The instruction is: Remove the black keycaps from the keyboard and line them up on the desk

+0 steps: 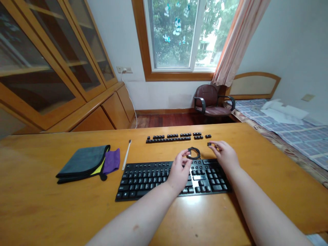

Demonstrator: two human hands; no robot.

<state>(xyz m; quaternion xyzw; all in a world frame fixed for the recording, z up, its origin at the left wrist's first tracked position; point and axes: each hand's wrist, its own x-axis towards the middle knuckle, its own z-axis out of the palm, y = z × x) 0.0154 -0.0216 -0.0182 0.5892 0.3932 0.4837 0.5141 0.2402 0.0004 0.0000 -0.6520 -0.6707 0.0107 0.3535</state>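
A black keyboard (143, 179) lies on the wooden table in front of me. Its top row and the keys near the middle right show only small stems, without caps. Loose black keycaps (167, 139) are laid out in two rows behind it. Between the thumb and fingers of my right hand (227, 155) is a single keycap (209, 144), held just above the table at the right end of those rows. My left hand (179, 172) hovers over the keyboard, fingers apart and loosely bent, with nothing visible in them. A coiled black cable (196, 153) lies behind the keyboard, partly hidden by that hand.
To the left are a white toothbrush (126, 155), a folded grey cloth (83, 160) and a purple cloth (112, 161). A glass-fronted cabinet (56, 51) stands at the left. Beyond the table are a maroon armchair (208, 99) and a bed (279, 112).
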